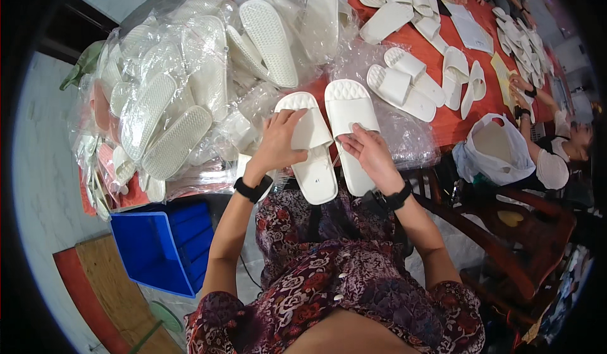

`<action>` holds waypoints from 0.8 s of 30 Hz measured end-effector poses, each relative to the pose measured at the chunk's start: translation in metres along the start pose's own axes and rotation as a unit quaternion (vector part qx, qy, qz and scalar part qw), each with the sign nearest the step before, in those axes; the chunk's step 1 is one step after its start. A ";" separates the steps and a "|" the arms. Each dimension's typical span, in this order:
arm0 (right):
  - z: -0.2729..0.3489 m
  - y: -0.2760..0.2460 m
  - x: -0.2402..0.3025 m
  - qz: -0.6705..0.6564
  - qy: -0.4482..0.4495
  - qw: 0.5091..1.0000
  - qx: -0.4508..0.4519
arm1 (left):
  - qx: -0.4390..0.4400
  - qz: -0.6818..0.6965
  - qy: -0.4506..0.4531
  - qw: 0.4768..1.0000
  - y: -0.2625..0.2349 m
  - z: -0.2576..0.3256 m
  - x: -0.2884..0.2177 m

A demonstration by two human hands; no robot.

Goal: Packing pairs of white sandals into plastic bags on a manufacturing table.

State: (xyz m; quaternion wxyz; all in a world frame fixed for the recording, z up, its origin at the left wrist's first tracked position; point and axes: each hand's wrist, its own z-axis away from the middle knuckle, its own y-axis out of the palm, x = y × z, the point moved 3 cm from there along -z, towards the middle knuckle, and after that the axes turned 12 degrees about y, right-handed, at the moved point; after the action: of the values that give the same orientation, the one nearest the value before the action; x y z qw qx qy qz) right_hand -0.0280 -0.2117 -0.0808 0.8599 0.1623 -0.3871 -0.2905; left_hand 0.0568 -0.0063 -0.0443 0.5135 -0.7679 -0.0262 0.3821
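Two white slide slippers lie side by side in front of me, toes pointing away. My left hand [282,140] rests on the left slipper [317,180], its fingers spread across the strap and its thumb apart on the insole. On the right slipper [349,99], my right hand [372,153] has its thumb and bent fingers closed at the strap's inner edge. A thin clear strand shows between the two slippers. Part of another white slipper [244,165] pokes out beneath my left wrist.
Bagged white slippers [190,69] are heaped at left on the red-covered table [449,129]. More pairs [404,82] lie at right, near papers [469,28]. A blue crate [165,250] stands below left; a wooden chair [506,246] and white bag [493,142] are at right. Other people work along the far side.
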 end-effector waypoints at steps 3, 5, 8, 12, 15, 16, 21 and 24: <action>-0.032 -0.025 -0.016 -0.019 0.005 1.000 -0.024 | 0.022 -0.004 -0.016 1.000 0.028 -0.004 0.020; -0.052 -0.036 -0.030 -0.010 0.024 1.000 -0.015 | 0.024 -0.023 -0.019 0.999 0.043 -0.001 0.032; -0.066 -0.037 -0.051 -0.036 0.058 0.997 -0.033 | 0.005 -0.038 -0.017 0.999 0.053 0.005 0.039; -0.064 -0.036 -0.049 -0.020 0.063 0.996 -0.055 | -0.060 -0.077 0.014 0.995 0.054 0.011 0.032; -0.052 -0.038 -0.033 0.074 0.041 0.996 -0.037 | -0.081 -0.076 -0.016 0.994 0.046 0.014 0.017; -0.045 -0.040 -0.032 0.168 0.063 0.983 -0.042 | -0.078 -0.074 -0.017 0.994 0.044 0.016 0.012; -0.017 -0.033 -0.050 0.549 -0.112 0.824 -0.078 | -0.137 0.052 -0.098 0.984 0.046 0.040 -0.009; -0.005 -0.017 -0.067 0.620 -0.195 0.747 -0.137 | -0.137 0.079 -0.080 0.984 0.066 0.051 -0.012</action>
State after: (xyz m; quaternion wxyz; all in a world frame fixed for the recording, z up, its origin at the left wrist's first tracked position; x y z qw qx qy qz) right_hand -0.0662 -0.1824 -0.1304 0.7694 -0.2933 -0.5182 0.2314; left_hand -0.0062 -0.0033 -0.0997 0.3680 -0.7975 -0.0580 0.4745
